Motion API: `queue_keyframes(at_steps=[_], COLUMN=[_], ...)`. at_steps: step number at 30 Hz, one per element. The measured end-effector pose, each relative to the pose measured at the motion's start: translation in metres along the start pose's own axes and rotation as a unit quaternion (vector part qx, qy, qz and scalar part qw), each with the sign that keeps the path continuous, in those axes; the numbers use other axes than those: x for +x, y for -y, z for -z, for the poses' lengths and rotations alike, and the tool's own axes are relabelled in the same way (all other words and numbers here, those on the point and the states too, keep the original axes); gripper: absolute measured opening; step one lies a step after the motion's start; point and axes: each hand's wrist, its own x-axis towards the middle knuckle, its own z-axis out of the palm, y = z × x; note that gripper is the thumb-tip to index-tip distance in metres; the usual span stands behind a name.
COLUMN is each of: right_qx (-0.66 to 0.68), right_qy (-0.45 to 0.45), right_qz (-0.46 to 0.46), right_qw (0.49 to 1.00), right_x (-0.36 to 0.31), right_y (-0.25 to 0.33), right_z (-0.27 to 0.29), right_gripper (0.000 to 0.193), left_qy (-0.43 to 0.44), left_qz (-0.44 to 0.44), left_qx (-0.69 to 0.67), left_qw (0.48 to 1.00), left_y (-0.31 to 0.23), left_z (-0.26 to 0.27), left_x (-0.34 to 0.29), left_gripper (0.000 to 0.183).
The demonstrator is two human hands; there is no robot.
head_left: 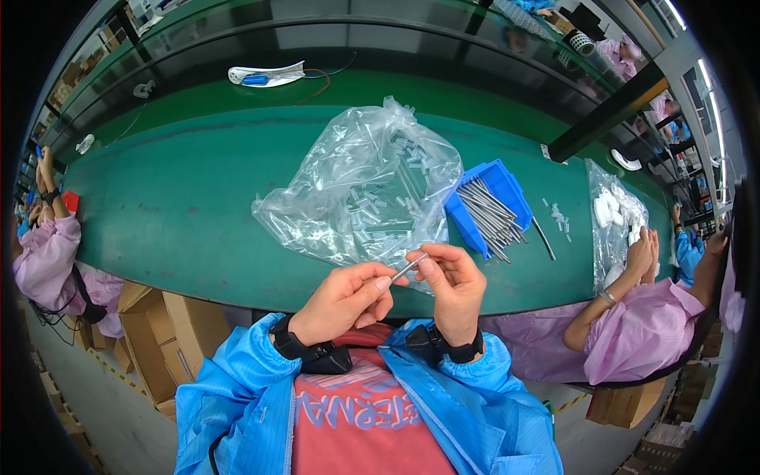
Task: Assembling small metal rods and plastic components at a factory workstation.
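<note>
Both my hands meet just over the near edge of the green bench. My left hand [348, 294] is closed, pinching a thin metal rod [404, 272] between thumb and fingers. Thumb and forefinger of my right hand [451, 286] close on the rod's upper end; whether a small clear sleeve sits there is too small to tell. Beyond them lies a clear plastic bag [317, 202], spread open, with many short clear tube pieces [368, 210] in it. To its right, a blue bin [513, 186] holds a pile of metal rods [487, 218].
One loose rod [544, 239] and several small clear pieces [560, 218] lie right of the bin. A co-worker in pink [641, 324] handles white parts in a bag [606, 202] at the right. A white curved part [265, 75] with wires lies at the back. An open carton [170, 332] stands below left.
</note>
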Motion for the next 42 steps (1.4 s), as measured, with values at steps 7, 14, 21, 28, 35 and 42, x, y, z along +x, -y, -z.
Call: queue_keyframes(at_steps=[7,14,21,28,35,42], right_qx=[0.016,-0.07,0.01,-0.029,0.017,0.02], right_qy=[0.007,-0.013,-0.017,-0.041,-0.038,-0.035], right_qz=[0.019,0.067,0.079,0.141,0.109,0.109], right_qw=[1.0,0.995,0.997,0.989,0.993,0.993], right_x=[-0.006,-0.009,-0.002,-0.003,-0.011,-0.013], right_y=[-0.001,-0.015,-0.011,-0.02,-0.006,-0.003], right_z=[-0.009,-0.004,-0.01,-0.012,-0.018,-0.025], right_gripper=[0.024,0.028,0.023,0.023,0.02,0.018], left_qy=[-0.015,-0.011,0.005,-0.014,0.016,0.002], left_qz=[-0.019,-0.032,-0.072,-0.08,-0.074,-0.08], left_qx=[0.004,-0.005,-0.028,-0.019,-0.025,-0.035], left_qw=[1.0,0.999,0.997,0.996,0.997,0.996], left_y=[0.0,0.006,0.005,0.003,0.008,0.006], left_z=[-0.003,-0.005,-0.006,-0.008,-0.009,-0.01], left_x=[-0.002,0.006,0.004,0.006,-0.003,-0.007], left_gripper=[0.024,0.021,0.023,0.02,0.022,0.023])
